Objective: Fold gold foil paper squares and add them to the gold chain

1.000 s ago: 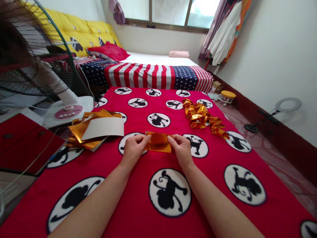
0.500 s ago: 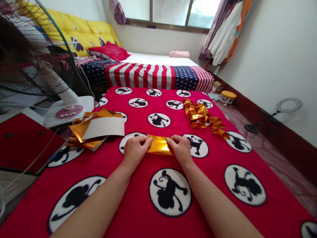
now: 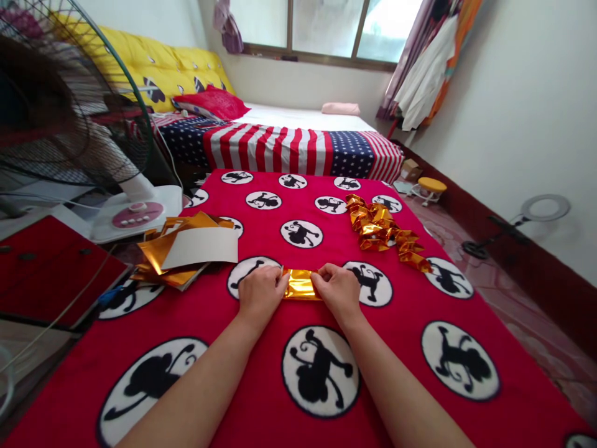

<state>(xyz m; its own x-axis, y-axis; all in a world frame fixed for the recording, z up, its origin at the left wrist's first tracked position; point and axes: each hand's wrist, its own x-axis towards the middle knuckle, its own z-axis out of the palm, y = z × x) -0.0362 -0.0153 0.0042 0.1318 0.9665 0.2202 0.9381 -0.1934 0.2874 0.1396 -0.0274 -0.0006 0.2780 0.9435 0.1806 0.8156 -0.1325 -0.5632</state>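
Note:
A shiny gold foil paper, folded into a small rectangle, lies low over the red cloth between my hands. My left hand pinches its left end, thumb and fingers closed. At the right end my right hand grips it the same way. Both ends of the paper are partly hidden by my fingers. To the left rests a loose stack of gold foil sheets, with a white sheet on top. Several folded gold foil pieces sit in a heap to the far right.
The red cloth with monkey circles covers the table. A fan stands at the left beside a dark red panel. Behind is a bed; on the right floor are a yellow stool and a ring-light stand.
The foil paper looks narrower between my hands, and my fingers have curled further over its ends. The whole view has shifted slightly, with things sitting lower in the picture.

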